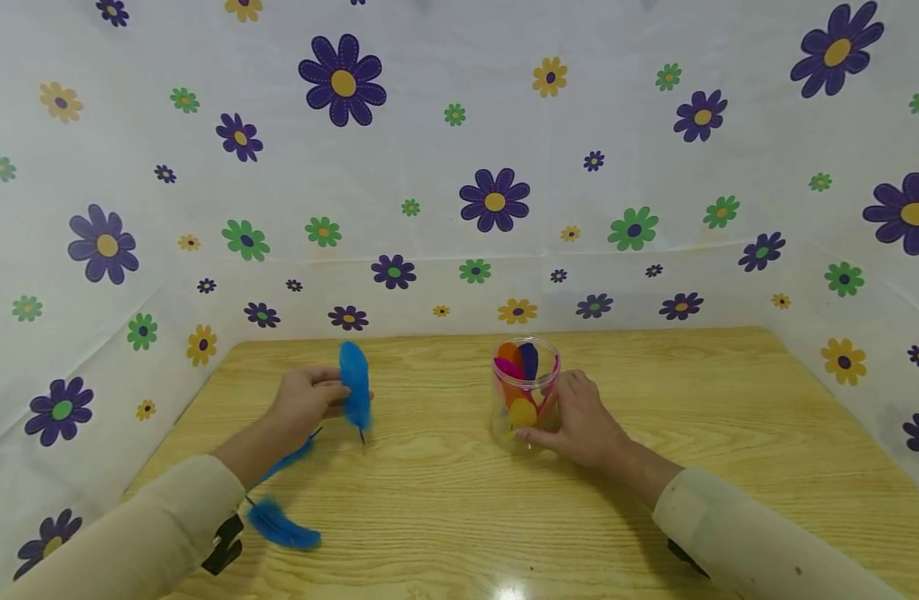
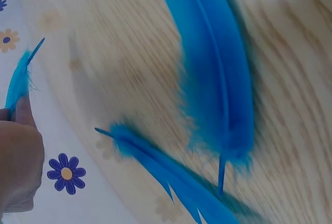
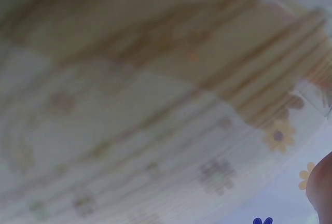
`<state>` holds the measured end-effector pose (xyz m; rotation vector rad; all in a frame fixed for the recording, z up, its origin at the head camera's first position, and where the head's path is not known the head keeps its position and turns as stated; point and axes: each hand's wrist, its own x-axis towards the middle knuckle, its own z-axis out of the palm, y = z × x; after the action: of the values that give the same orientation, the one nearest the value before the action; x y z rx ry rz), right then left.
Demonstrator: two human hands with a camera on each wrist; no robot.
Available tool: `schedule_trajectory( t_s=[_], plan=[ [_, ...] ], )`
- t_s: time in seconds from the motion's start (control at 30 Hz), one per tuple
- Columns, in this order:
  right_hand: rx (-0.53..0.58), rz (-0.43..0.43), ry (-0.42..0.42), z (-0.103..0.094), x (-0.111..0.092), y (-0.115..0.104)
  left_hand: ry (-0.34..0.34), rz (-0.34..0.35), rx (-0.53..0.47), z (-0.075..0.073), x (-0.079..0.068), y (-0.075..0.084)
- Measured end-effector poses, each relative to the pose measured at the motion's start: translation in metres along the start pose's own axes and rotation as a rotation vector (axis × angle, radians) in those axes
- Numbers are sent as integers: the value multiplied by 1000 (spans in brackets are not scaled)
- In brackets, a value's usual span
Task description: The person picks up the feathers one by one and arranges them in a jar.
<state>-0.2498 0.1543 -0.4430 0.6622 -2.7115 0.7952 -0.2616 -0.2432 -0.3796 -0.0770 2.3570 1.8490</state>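
Note:
A blue feather (image 1: 355,383) stands nearly upright in my left hand (image 1: 303,403), pinched between thumb and fingers, quill pointing down. In the left wrist view that feather (image 2: 19,81) shows at the left edge by the hand (image 2: 19,167). Two more blue feathers lie on the table: one curved feather (image 1: 282,525) and another feather (image 1: 294,458) partly behind my left forearm. My right hand (image 1: 588,423) grips the side of a clear plastic jar (image 1: 501,421), which stands upright on the table. Inside are colourful flat pieces (image 1: 522,412) in orange, pink, dark blue and yellow; their kind is unclear.
The wood-grain table (image 1: 429,517) reaches back to a white flowered cloth (image 1: 422,150), which hangs behind it and along both sides. Dark straps (image 1: 225,546) sit at the wrists. Much of the right wrist view is blurred table surface.

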Motion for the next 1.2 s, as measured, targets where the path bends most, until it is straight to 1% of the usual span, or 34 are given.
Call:
schedule_trajectory(
  t_s=[0.1,0.27,0.4,0.47,0.53,0.63,0.73,0.9,1.03,1.2],
  plan=[
    [0,-1,0,0,0,-1,-9,3,-8,5,0,0],
    [0,0,-3,0,0,-1,0,-19,-37,11,0,-1],
    [5,1,-5,0,0,-1,-26,-51,-160,14,-1,0],
    [6,2,-6,0,0,-1,-51,-60,-227,15,-2,0],
    [7,1,-9,-1,0,-2,-63,-65,-262,17,-3,1],
    [7,1,-15,-2,-1,-3,-71,-61,-268,21,-3,1],
    [8,4,-23,-3,-1,-4,-63,-64,-259,25,-3,2],
    [2,7,-26,-3,-1,-4,-54,-71,-226,32,-5,5],
    [-1,6,-24,-3,-1,-4,-73,-58,-205,37,-7,8],
    [0,9,-25,-3,-1,-4,-104,-38,-210,42,-8,11]
  ],
)
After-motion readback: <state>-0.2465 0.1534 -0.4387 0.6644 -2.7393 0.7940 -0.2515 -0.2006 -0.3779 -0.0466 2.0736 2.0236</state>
